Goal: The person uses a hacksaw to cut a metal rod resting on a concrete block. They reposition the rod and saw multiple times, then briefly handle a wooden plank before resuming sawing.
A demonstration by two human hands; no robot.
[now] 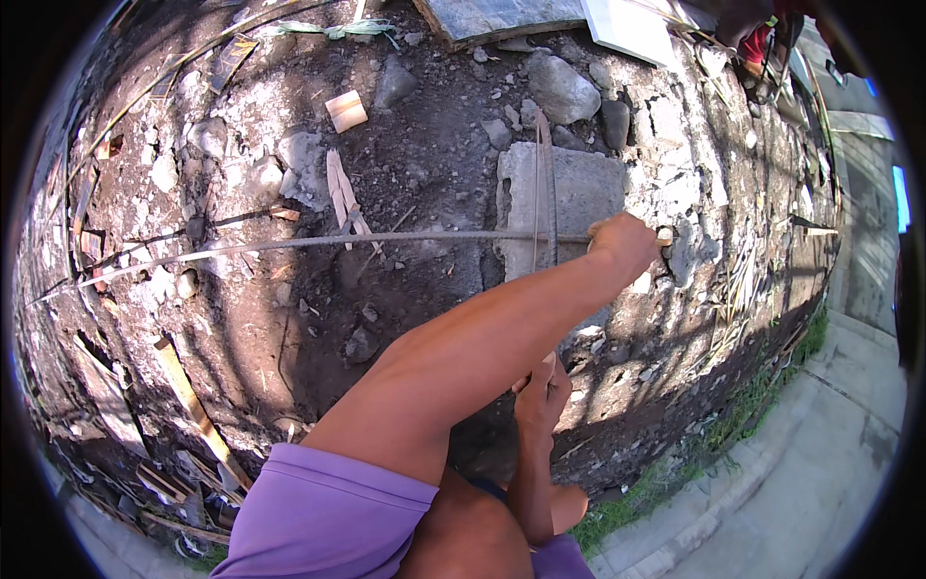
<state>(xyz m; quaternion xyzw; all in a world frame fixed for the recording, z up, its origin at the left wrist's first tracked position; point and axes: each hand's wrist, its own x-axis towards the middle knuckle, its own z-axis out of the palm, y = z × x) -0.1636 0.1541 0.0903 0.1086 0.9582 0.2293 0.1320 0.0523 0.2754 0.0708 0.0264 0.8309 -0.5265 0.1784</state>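
- The left hand [625,243] is closed in a fist around one end of a long thin rod [318,241], out over a flat concrete slab [579,188].
- From that fist the rod runs far off to the person's left, across dark soil and rubble, low over the ground; whether its far tip touches down I cannot tell.
- It looks like steel bar: heavy for its thickness, rough enough not to slip, and likely whippy over that length, so an end grip leaves the far end free to sag and swing.
- A hold nearer the middle would balance it better, I'd judge.
- The right hand [542,391] sits lower, close to the body, fingers curled; it seems to pinch something thin, but what it holds is unclear.
- A second thin strip [543,183] lies across the slab, crossing the rod.
- A small wood block [346,110] lies farther off on the dirt.
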